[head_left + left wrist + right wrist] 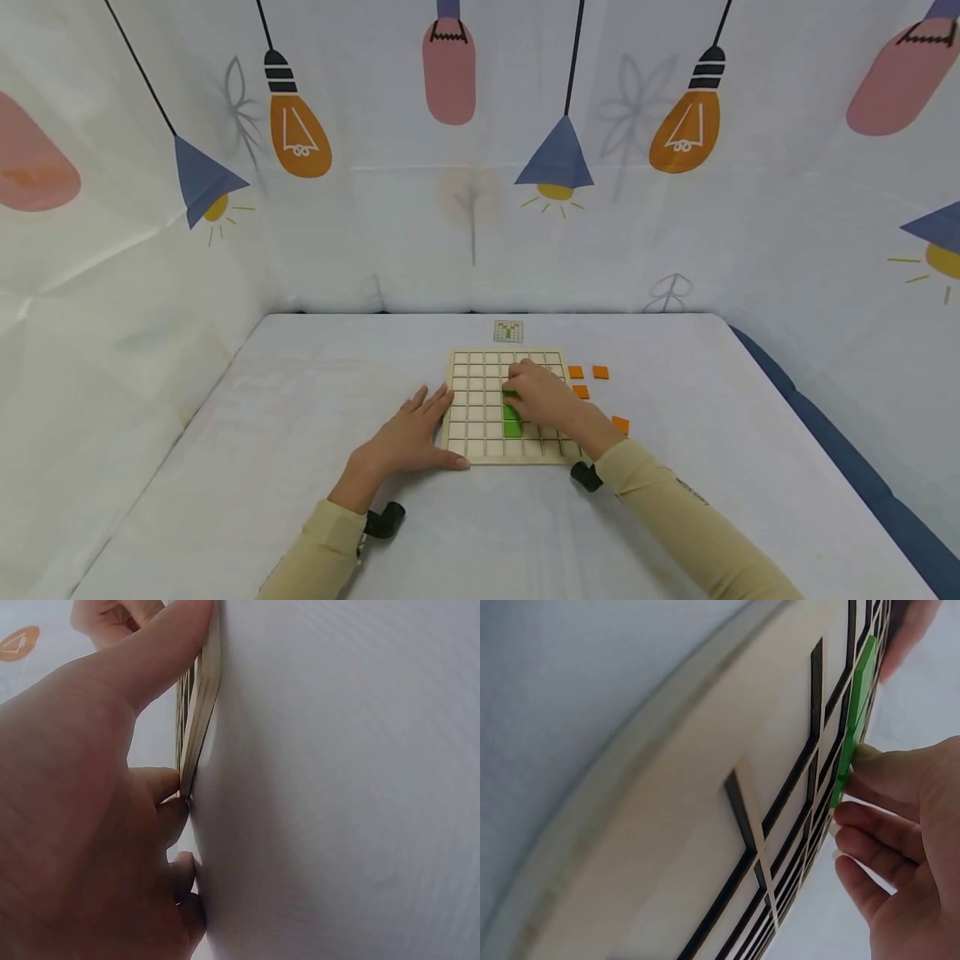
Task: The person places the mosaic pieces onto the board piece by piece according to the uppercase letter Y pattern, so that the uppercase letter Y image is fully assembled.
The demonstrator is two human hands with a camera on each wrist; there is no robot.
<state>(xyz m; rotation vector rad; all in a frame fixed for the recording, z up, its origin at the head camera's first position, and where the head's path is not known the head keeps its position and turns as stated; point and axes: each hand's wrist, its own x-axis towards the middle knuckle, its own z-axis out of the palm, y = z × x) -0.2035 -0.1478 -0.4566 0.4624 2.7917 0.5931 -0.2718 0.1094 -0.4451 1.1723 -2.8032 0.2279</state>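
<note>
A pale wooden grid board [476, 412] lies flat on the white table. Green square tiles [512, 428] sit in a column near its middle. Over the upper end of that column, my right hand [551, 396] pinches a green tile [841, 784] between thumb and forefinger, close to the grid; its other fingers are loosely bent in the right wrist view. My left hand [408, 437] rests at the board's left side, fingers spread along the edge and thumb at the near left corner. The left wrist view shows that thumb [161, 656] lying against the board's rim.
Several orange square tiles [601, 372] lie loose to the right of the board, one close to the right forearm. Beyond the far edge lies a small pattern card [508, 332]. A printed white curtain [390, 208] hangs behind the table.
</note>
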